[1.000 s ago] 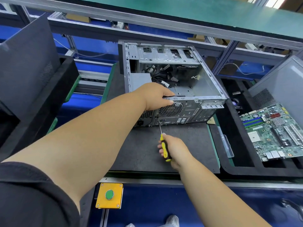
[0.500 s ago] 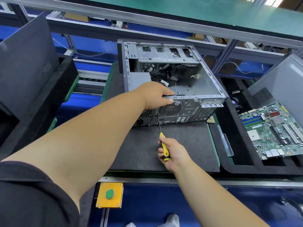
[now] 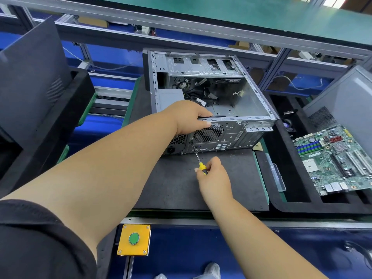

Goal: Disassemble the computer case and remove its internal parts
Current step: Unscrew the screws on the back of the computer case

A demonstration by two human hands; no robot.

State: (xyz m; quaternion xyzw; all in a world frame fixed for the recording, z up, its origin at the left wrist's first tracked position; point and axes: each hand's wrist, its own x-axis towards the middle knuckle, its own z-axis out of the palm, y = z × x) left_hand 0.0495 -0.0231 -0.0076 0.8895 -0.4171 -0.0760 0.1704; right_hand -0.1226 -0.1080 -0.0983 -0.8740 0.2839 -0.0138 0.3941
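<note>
On the dark grey work mat (image 3: 181, 184), the computer case (image 3: 203, 101) lay on its side with its open side up and its rear panel facing the person. Inside it sat a tangle of black cables (image 3: 198, 91) near the far end, a grey box (image 3: 170, 98) against the left wall, and a bare metal floor on the right; drive bays (image 3: 201, 66) ran across the far end. The left hand (image 3: 189, 115) gripped the upper rear edge of the case, fingers curled over the rim and the thumb laid along the outside, just above the round fan grille (image 3: 208, 132). The right hand (image 3: 214, 178) pinched the yellow-and-black handle of a screwdriver (image 3: 198, 158) in curled fingers; the shaft slanted up and left, its tip touching the rear panel just below and left of the grille. To the right of the mat, a black foam tray (image 3: 281, 178) held a green motherboard (image 3: 334, 158), which lay tilted across its compartments, with a grey case panel (image 3: 346, 101) leaning behind it. On the left, another black tray (image 3: 66, 109) held a dark panel (image 3: 30, 77) standing on edge. A yellow box with a green button (image 3: 134, 238) was fixed below the bench edge.
</note>
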